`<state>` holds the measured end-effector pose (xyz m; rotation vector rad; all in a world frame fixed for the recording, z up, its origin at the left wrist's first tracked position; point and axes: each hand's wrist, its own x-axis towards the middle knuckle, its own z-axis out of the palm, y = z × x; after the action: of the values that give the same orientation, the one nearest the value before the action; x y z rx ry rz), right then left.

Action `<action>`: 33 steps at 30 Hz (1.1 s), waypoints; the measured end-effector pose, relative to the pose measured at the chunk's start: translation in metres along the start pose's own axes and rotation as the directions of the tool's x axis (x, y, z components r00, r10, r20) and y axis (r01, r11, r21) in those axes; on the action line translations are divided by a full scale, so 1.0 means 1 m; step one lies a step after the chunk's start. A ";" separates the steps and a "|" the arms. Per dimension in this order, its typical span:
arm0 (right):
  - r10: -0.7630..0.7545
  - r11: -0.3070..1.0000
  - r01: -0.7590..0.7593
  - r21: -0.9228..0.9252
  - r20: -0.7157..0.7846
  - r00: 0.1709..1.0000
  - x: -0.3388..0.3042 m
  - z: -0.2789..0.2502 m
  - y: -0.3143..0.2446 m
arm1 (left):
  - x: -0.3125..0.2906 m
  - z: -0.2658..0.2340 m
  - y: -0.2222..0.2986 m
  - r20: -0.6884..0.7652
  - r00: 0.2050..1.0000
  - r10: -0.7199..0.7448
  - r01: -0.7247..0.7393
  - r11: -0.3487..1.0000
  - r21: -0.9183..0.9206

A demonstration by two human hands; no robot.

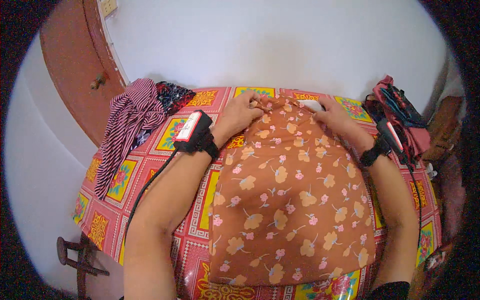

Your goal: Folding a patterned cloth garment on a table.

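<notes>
A brown garment (290,200) with peach and pink flowers lies spread out, wide at its near end and narrower at the far end. My left hand (241,116) is closed on its far left corner, fingers bent over the gathered edge. At the far right corner my right hand (337,118) grips the cloth, with the thumb on top and the other fingers partly hidden. Something small and white (311,105) shows beside the right fingers; I cannot tell what it is. Each wrist wears a black strap with a box and a cable.
Beneath the garment is a table with a red and yellow patterned cover (150,175). A striped cloth (132,117) hangs over its left side, next to a dark patterned cloth (172,97). More clothes (400,112) are heaped at the far right. A brown door (75,65) stands left.
</notes>
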<state>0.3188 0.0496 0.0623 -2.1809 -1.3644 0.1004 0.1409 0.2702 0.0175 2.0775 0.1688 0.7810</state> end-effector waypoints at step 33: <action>-0.129 0.966 0.174 0.190 -0.227 0.965 -0.269 -0.072 -0.067 | -0.196 -0.046 0.197 0.394 0.806 0.442 -0.521 0.845 0.120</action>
<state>0.1606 -0.1868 0.0957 -1.8495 -1.3293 -0.0459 -0.0738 0.1071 0.0984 2.4786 -0.5242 0.6867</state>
